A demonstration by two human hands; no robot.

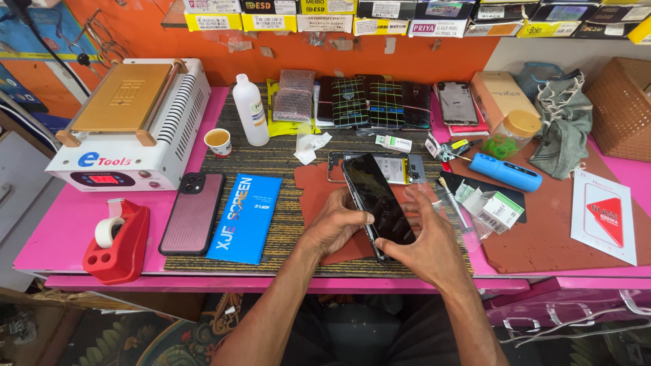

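Observation:
Both hands hold a black phone screen panel (375,196), tilted up over the mat at the front middle of the pink bench. My left hand (337,220) grips its left edge, thumb on the glass. My right hand (424,238) holds the lower right edge, fingers spread above it. Just behind the panel lies an opened phone body (401,166) with a yellow battery showing, flat on a red-brown pad (313,186).
A white heating machine (129,122) stands back left, a red tape dispenser (116,240) front left. A dark phone case (193,211), a blue flat box (245,217), a small cup (218,141), a white bottle (250,110), several phones (369,102), a blue cylinder (505,171) and a wicker basket (620,105) crowd the bench.

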